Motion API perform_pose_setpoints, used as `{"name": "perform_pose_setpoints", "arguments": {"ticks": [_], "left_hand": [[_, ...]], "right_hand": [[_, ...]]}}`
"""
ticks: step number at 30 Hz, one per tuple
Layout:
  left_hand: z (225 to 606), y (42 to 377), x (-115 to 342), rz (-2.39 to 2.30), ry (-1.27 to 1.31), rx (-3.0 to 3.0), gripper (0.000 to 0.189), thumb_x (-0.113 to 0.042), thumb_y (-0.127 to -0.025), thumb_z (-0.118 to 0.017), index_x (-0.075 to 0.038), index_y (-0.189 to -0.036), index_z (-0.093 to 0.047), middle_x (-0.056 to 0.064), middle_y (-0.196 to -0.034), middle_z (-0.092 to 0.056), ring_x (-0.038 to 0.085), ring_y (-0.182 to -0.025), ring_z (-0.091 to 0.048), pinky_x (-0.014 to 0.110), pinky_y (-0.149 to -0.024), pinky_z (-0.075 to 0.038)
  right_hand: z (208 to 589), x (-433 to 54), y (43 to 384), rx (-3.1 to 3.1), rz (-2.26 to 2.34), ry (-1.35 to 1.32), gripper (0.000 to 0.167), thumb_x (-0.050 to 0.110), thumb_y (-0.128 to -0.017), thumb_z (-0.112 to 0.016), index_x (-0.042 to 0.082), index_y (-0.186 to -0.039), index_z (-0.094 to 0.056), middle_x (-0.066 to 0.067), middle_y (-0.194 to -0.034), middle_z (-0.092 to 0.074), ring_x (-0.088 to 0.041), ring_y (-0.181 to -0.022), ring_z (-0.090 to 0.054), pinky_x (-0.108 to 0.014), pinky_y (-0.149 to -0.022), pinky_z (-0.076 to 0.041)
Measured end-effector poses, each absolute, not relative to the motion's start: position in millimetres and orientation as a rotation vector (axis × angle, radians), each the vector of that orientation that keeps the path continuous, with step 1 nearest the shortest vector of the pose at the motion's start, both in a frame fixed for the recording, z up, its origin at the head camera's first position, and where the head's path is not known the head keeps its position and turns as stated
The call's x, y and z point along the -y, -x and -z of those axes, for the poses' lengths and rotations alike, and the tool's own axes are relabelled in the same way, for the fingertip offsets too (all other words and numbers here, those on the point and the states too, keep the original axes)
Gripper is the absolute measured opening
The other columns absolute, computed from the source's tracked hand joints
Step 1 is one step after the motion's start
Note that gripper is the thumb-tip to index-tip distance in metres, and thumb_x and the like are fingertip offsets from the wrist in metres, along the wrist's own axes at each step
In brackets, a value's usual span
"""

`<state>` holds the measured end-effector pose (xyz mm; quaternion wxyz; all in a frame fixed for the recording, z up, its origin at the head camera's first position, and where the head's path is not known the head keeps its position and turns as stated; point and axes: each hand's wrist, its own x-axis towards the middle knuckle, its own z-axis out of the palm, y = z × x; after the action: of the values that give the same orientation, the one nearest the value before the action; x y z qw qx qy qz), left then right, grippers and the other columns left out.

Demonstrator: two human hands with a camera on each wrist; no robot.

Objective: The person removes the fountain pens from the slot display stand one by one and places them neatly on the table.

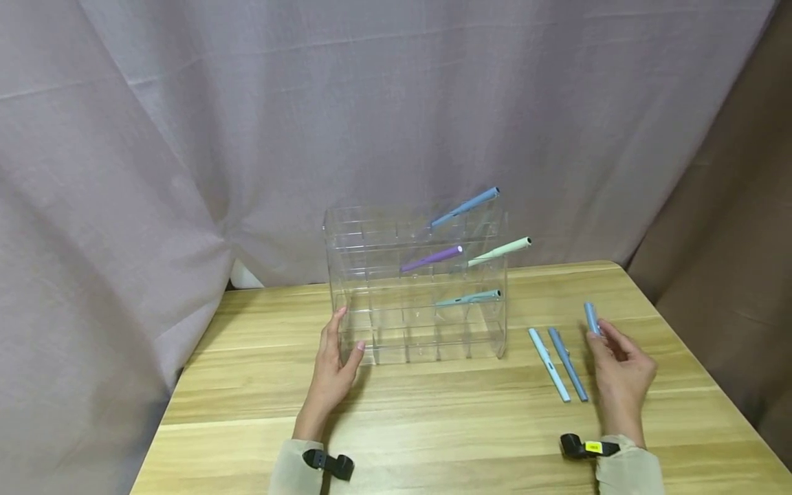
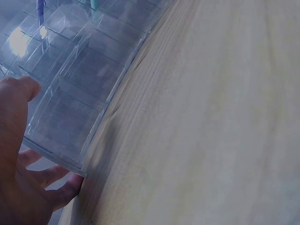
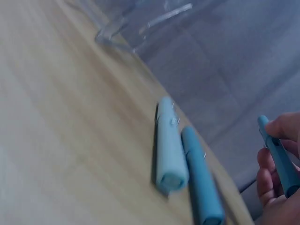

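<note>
A clear plastic pen rack (image 1: 390, 347) with rows of compartments stands on the table. My left hand (image 1: 331, 375) grips its lower left side, thumb at the front and fingers round the side edge. My right hand (image 1: 621, 371) pinches a blue pen (image 1: 591, 317) between thumb and fingers, to the right of the rack. In the right wrist view the same pen (image 3: 281, 161) slants across the palm. Beside that hand a light blue pen (image 1: 549, 364) and a darker blue pen (image 1: 568, 364) lie side by side on the tabletop.
Out of the rack's compartments stick a blue pen (image 1: 465, 207), a purple pen (image 1: 433, 258), a pale green pen (image 1: 500, 251) and a teal pen (image 1: 469, 298). A grey curtain (image 1: 383, 103) hangs behind the wooden table (image 1: 445, 426).
</note>
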<state>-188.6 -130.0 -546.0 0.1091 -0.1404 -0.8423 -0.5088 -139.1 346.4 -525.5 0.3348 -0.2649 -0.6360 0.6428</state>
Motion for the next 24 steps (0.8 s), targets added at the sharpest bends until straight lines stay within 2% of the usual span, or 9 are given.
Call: {"name": "perform_pose_setpoints", "arguments": {"ticks": [3, 7, 17, 24], "left_hand": [[547, 189, 130, 1.501, 0.411, 2.472, 0.083, -0.020, -0.106, -0.066, -0.039, -0.170, -0.019, 0.014, -0.175, -0.029, 0.045, -0.164, -0.027, 0.068, -0.131, -0.029], [547, 188, 130, 1.502, 0.407, 2.468, 0.083, -0.019, -0.106, -0.067, -0.041, -0.170, -0.018, 0.015, -0.175, -0.030, 0.045, -0.164, -0.027, 0.067, -0.131, -0.029], [546, 189, 129, 1.491, 0.414, 2.479, 0.079, -0.019, -0.106, -0.067, -0.025, -0.171, -0.022, 0.016, -0.174, -0.030, 0.047, -0.163, -0.028, 0.069, -0.130, -0.029], [546, 189, 130, 1.462, 0.367, 2.500, 0.081, -0.020, -0.105, -0.068, -0.035, -0.170, -0.022, 0.014, -0.174, -0.032, 0.045, -0.163, -0.030, 0.071, -0.130, -0.029]], "right_hand": [[535, -351, 139, 1.774, -1.609, 0.727, 0.040, 0.006, -0.092, -0.082, 0.002, -0.131, -0.076, 0.027, -0.089, -0.074, 0.006, -0.081, -0.063, -0.002, -0.066, -0.050], [545, -352, 140, 1.921, -1.501, 0.736, 0.040, 0.010, -0.093, -0.081, 0.003, -0.132, -0.076, 0.034, -0.085, -0.069, 0.011, -0.079, -0.062, -0.001, -0.066, -0.049], [552, -350, 138, 1.998, -1.497, 0.764, 0.044, 0.010, -0.094, -0.081, 0.003, -0.136, -0.073, 0.038, -0.085, -0.066, 0.013, -0.080, -0.062, 0.000, -0.068, -0.051], [553, -347, 136, 2.163, -1.284, 0.718, 0.046, 0.015, -0.097, -0.078, 0.010, -0.142, -0.071, 0.035, -0.090, -0.061, 0.014, -0.082, -0.055, 0.000, -0.068, -0.044]]}}
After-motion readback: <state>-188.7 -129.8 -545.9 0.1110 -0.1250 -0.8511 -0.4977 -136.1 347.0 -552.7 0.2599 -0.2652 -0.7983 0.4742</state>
